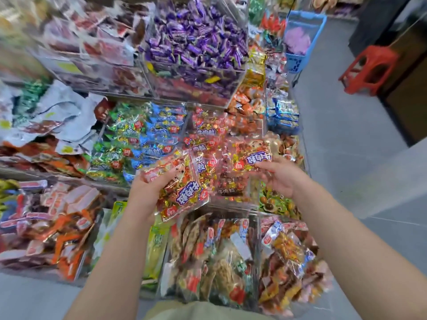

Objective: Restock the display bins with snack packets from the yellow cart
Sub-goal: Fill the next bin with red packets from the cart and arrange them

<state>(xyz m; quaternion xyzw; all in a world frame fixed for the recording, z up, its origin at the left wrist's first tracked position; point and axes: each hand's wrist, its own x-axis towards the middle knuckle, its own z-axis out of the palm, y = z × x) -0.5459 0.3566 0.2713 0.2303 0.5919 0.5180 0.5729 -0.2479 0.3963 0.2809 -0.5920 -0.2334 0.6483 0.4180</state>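
Observation:
My left hand (pixel 147 188) grips a stack of red and gold snack packets (pixel 182 192) over the tiered clear display bins. My right hand (pixel 280 179) pinches another red and gold packet (pixel 250 157) by its lower edge, just above the bin of matching red packets (pixel 208 132). The yellow cart is out of sight.
Clear bins step upward: purple sweets (pixel 196 40) at the top, green and blue packets (pixel 138 139) in the middle row, orange and brown packets (pixel 226 257) nearest me. A blue basket (pixel 302 38) and a red stool (pixel 369 68) stand on the grey floor to the right.

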